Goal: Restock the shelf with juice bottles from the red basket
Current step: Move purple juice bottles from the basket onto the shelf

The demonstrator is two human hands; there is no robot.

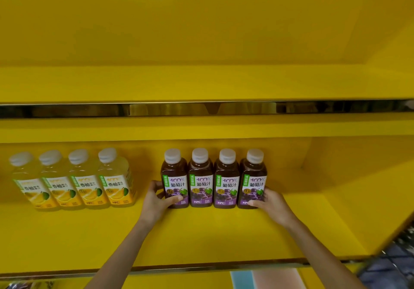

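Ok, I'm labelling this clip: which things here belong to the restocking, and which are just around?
Job: four purple juice bottles, left hand and right hand gripping the row's ends, yellow juice bottles, shelf.
Just around: blurred wire rack, lower right.

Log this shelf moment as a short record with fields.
shelf: yellow shelf, two groups of bottles
left group: four yellow juice bottles, side by side, untouched
right group: four grape juice bottles in a tight row
left hand: grips the leftmost grape bottle
right hand: grips the rightmost grape bottle
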